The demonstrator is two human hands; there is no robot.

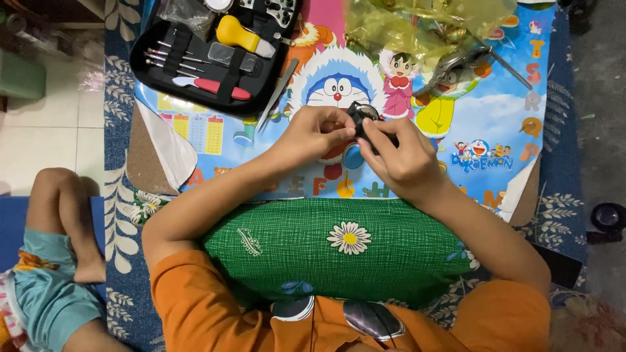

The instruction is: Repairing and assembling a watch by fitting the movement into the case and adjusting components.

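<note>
Left hand (313, 133): fingers curled, thumb + forefinger pinched on left edge of small round black watch w/ glass face (365, 116).
Right hand (399, 158): closed round same watch from right/below, fingertips on its rim.
Watch: held between both hands, just above low table w/ blue cartoon-print plastic top (495, 117), near centre; can't tell if strap attached.
Forearms: both rest on green flower-print cushion (339, 251) at near table edge.
Kit: open black zip tool case (212, 55) at far left of table, w/ yellow-handled tool (238, 34), red-handled tool (218, 87), row of thin screwdrivers (166, 60).
Tweezers: slim metal pair (277, 96) lying just right of case.
Bag: crumpled yellow-clear plastic bag (424, 23) at far right of table, metal pliers (456, 65) beside it.
Other person: bare knee + teal shorts (49, 261) at left, apart from table.
</note>
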